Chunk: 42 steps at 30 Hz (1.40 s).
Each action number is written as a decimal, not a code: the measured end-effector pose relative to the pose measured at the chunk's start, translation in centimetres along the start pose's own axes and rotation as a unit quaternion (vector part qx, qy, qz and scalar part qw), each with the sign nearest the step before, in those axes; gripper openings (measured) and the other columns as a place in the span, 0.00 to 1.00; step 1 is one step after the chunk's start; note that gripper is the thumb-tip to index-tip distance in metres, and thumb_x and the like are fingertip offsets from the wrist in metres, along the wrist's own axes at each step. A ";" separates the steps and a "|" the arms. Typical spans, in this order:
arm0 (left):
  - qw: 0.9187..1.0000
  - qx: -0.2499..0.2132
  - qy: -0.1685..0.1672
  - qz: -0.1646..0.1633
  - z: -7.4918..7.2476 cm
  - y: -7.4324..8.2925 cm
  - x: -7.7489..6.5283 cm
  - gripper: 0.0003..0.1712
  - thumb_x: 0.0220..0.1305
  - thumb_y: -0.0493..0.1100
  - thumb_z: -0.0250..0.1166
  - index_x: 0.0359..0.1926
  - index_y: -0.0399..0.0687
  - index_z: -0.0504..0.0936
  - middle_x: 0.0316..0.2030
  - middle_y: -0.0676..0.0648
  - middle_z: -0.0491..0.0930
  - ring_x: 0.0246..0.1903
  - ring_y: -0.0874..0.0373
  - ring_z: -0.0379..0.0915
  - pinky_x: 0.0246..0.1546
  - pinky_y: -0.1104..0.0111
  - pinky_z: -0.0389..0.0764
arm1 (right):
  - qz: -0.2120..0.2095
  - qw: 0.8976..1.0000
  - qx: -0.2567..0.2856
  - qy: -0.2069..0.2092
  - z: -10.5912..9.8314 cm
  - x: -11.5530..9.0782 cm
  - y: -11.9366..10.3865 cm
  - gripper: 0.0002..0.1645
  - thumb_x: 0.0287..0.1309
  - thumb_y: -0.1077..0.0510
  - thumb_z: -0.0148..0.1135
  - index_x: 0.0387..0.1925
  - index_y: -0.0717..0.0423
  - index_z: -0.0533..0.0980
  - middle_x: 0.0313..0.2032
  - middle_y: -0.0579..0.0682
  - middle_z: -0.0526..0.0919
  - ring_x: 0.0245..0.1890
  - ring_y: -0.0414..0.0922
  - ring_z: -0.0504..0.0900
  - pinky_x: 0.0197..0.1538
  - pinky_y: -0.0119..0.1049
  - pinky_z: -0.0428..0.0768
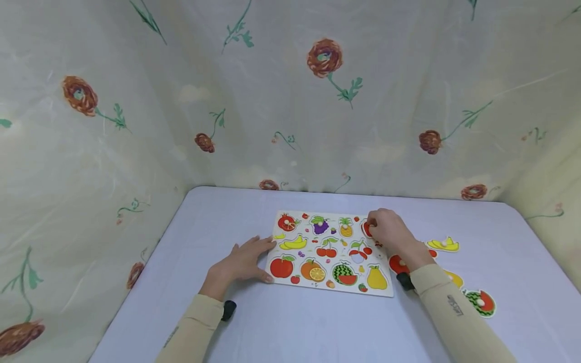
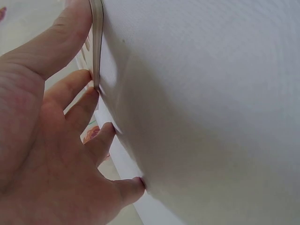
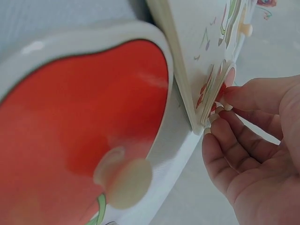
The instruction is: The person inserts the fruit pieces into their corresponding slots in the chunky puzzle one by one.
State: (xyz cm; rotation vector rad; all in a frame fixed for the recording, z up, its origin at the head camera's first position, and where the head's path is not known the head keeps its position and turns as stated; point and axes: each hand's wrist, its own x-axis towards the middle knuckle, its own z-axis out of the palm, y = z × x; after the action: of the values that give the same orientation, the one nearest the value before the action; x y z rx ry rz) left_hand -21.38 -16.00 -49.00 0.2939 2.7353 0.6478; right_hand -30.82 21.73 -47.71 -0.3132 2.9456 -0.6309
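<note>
Head cam: L hand spread, fingertips at L edge of fruit puzzle board on table; R hand pinching red piece at far R corner — banana piece, watermelon piece loose to R. L wrist: fingers apart, touching board edge. R wrist: thumb + fingertips on pc — red knobbed piece nr cam.
</note>
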 end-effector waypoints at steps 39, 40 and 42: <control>1.000 -0.004 -0.006 0.006 -0.2 0.0 0.0 0.53 0.49 0.54 0.78 0.75 0.61 0.62 0.77 0.54 0.58 0.79 0.47 0.42 0.72 0.31 0.43 | -0.019 1.000 -0.023 -0.006 0.7 0.9 -0.1 0.10 0.62 0.65 0.58 0.44 0.61 0.80 0.38 0.56 0.78 0.40 0.51 0.74 0.39 0.35 0.75; 1.000 -0.006 -0.007 0.008 -0.2 0.0 0.0 0.53 0.49 0.54 0.78 0.75 0.60 0.62 0.77 0.54 0.58 0.79 0.47 0.42 0.72 0.31 0.42 | -0.020 1.000 -0.022 -0.006 0.7 0.8 -0.1 0.10 0.62 0.66 0.57 0.44 0.61 0.80 0.38 0.56 0.77 0.40 0.51 0.74 0.38 0.35 0.75; 1.000 -0.007 -0.007 0.010 -0.2 0.0 0.0 0.53 0.49 0.54 0.78 0.75 0.60 0.63 0.77 0.53 0.57 0.79 0.47 0.42 0.72 0.31 0.42 | -0.022 0.999 -0.023 -0.004 0.7 0.6 0.0 0.11 0.61 0.66 0.57 0.45 0.61 0.80 0.38 0.55 0.77 0.39 0.51 0.74 0.38 0.35 0.75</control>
State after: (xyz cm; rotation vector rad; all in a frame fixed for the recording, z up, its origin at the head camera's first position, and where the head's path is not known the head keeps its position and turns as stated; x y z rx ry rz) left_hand -21.40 -16.09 -48.83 0.3219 2.7154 0.6682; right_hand -31.32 21.29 -48.41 -0.3838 2.9560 -0.5663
